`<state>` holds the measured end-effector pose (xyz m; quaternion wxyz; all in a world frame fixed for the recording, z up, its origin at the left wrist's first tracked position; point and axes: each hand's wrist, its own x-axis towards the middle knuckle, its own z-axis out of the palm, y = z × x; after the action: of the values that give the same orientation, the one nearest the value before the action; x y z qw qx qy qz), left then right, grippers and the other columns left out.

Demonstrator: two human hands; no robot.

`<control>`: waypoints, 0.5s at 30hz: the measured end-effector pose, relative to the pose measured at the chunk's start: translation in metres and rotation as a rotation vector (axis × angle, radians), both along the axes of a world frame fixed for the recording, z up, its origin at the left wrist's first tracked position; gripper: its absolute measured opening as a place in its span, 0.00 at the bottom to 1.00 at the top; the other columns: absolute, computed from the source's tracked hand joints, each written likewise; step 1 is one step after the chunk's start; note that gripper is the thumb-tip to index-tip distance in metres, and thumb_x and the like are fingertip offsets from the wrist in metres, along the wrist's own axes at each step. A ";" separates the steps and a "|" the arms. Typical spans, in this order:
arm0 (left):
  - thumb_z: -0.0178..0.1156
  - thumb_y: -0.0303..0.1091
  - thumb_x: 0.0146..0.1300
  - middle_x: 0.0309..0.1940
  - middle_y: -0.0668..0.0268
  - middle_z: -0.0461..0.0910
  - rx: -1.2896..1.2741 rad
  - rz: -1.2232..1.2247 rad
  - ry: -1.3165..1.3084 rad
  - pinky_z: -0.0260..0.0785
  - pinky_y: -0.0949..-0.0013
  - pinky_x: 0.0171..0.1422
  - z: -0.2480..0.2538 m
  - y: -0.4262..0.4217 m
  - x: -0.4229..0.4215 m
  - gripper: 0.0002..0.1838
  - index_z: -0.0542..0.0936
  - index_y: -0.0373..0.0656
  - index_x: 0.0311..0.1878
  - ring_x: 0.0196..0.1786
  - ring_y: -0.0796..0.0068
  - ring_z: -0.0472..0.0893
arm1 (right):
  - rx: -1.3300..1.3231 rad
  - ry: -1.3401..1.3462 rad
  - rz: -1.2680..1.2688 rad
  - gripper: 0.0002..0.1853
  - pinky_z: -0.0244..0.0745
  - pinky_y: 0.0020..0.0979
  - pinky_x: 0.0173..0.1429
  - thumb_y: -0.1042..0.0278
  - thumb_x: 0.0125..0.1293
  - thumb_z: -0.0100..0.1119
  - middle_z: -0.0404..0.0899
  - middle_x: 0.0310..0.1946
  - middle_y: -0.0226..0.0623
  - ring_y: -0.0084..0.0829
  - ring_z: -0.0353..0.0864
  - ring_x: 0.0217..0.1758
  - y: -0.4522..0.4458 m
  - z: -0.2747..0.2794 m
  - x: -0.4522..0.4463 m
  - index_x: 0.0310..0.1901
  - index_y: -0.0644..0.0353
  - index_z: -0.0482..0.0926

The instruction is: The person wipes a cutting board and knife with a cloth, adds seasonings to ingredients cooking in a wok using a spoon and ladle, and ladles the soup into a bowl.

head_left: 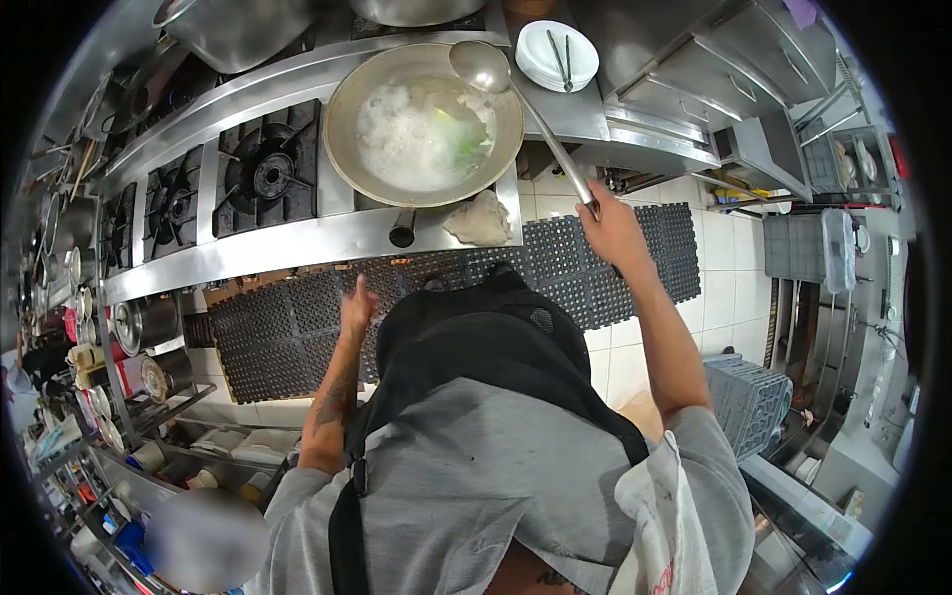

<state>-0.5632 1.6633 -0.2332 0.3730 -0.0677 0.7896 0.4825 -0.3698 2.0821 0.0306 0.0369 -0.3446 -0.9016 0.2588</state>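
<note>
My right hand [617, 236] is wrapped around the handle end of a long metal ladle [555, 149]. The ladle's round bowl is over the upper right rim of a wide pot [337, 149]. Foamy, cloudy liquid [402, 139] fills the pot, with something green [464, 139] in it towards the right. My left hand [360, 305] hangs in front of the stove edge, its thumb apart and nothing visible in it. A crumpled beige cloth [479, 220] lies on the steel ledge just below the pot, beside a black handle or knob [402, 230].
Gas burners [270, 176] line the stove left of the pot. Stacked white plates [540, 74] with tongs on top stand to its right. Large pots [233, 30] are at the back. Black rubber mats [635, 248] cover the floor; a grey dish rack [744, 397] stands behind on the right.
</note>
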 end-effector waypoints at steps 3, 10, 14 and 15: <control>0.50 0.65 0.72 0.15 0.66 0.74 -0.009 -0.088 0.101 0.61 0.66 0.17 -0.077 -0.080 0.023 0.34 0.78 0.40 0.25 0.13 0.71 0.72 | 0.009 0.002 0.026 0.25 0.76 0.52 0.49 0.66 0.67 0.59 0.83 0.34 0.57 0.59 0.83 0.42 -0.004 0.003 -0.003 0.65 0.61 0.72; 0.53 0.63 0.71 0.16 0.63 0.76 -0.255 -0.136 -0.085 0.65 0.63 0.16 -0.069 -0.150 0.056 0.33 0.77 0.40 0.23 0.14 0.69 0.75 | -0.369 -0.086 -0.020 0.22 0.72 0.33 0.30 0.64 0.71 0.58 0.77 0.27 0.39 0.32 0.77 0.26 -0.010 0.022 0.024 0.64 0.62 0.73; 0.53 0.62 0.71 0.17 0.62 0.78 -0.304 -0.146 -0.121 0.70 0.63 0.18 -0.077 -0.146 0.051 0.32 0.79 0.40 0.24 0.14 0.67 0.76 | -1.242 0.179 -0.325 0.20 0.58 0.16 0.17 0.65 0.77 0.52 0.69 0.27 0.25 0.11 0.63 0.19 -0.019 0.023 0.043 0.65 0.66 0.71; 0.53 0.62 0.71 0.16 0.62 0.78 -0.284 -0.146 -0.075 0.70 0.63 0.18 -0.092 -0.143 0.048 0.32 0.79 0.40 0.24 0.14 0.67 0.76 | -1.244 0.183 -0.325 0.20 0.58 0.16 0.17 0.65 0.77 0.52 0.69 0.27 0.25 0.11 0.63 0.19 -0.023 0.028 0.050 0.65 0.66 0.71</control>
<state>-0.5150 1.5202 -0.3251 0.4230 -0.0801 0.8383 0.3346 -0.3201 2.0590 0.0588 -0.0542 -0.4102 -0.5129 0.7522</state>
